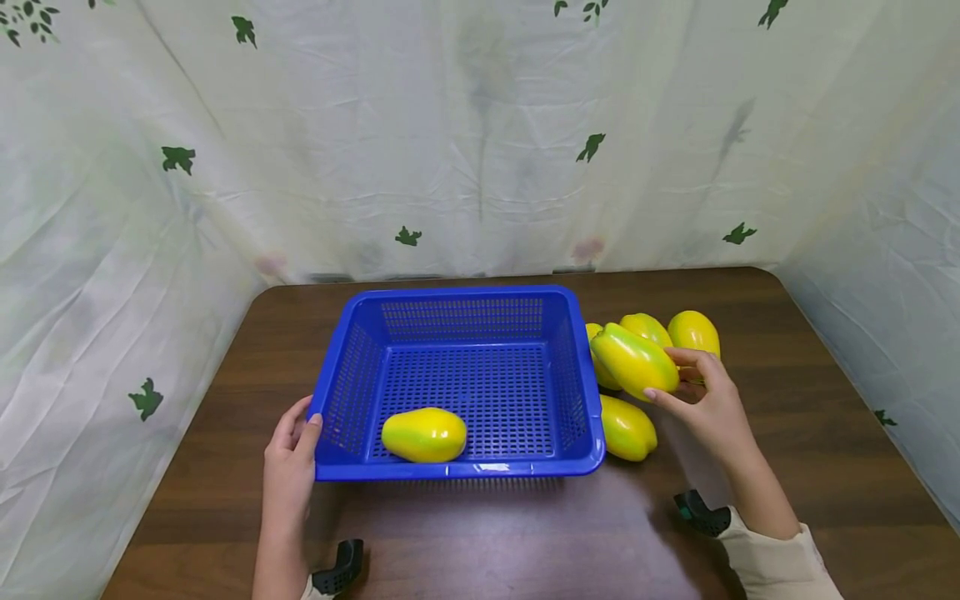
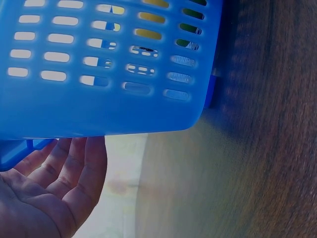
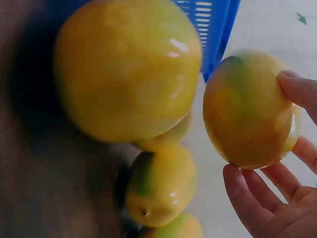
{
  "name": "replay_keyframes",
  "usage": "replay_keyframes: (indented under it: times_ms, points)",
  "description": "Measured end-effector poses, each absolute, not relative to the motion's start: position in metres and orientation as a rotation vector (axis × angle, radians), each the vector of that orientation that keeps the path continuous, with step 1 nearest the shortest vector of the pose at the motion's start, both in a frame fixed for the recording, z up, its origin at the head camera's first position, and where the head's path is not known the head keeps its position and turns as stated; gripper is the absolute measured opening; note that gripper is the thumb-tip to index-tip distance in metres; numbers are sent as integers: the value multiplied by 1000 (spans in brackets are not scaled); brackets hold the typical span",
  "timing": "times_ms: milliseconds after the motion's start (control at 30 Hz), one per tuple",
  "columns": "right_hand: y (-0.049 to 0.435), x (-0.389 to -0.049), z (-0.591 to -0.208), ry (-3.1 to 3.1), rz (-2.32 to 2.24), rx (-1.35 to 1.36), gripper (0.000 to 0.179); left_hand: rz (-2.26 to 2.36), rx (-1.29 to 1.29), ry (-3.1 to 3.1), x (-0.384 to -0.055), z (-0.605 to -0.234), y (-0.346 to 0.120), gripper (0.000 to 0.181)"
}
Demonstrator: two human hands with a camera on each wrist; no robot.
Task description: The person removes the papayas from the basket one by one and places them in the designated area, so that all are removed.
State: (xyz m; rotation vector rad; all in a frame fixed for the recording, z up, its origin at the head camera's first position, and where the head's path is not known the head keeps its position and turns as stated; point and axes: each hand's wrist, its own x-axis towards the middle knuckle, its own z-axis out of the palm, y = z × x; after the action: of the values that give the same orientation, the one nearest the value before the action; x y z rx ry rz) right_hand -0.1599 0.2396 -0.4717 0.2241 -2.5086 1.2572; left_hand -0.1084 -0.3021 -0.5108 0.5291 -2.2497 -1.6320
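A blue plastic basket with slotted walls stands on the table, and one yellow-green papaya lies inside near its front wall. My left hand grips the basket's left rim, thumb on top; in the left wrist view its fingers curl up under the rim. Right of the basket, my right hand pinches another papaya by its rounder end, raised above the others. The right wrist view shows this held papaya between thumb and fingertips. Another papaya lies by the basket's right wall.
Behind the raised fruit, more papayas cluster on the brown wooden table. A pale curtain with green leaf prints surrounds the table's back and sides. Black wrist devices sit at both wrists.
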Motion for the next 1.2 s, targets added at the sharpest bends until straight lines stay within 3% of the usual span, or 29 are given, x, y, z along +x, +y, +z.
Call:
replay_keyframes:
  times_ms: [300, 1200]
  points:
    - [253, -146, -496, -2474, 1257, 244, 64, -1627, 524, -2256, -109, -511, -302, 39]
    - [252, -102, -509, -2678, 1173, 14, 58, -1656, 522, -2242, -109, -511, -303, 39]
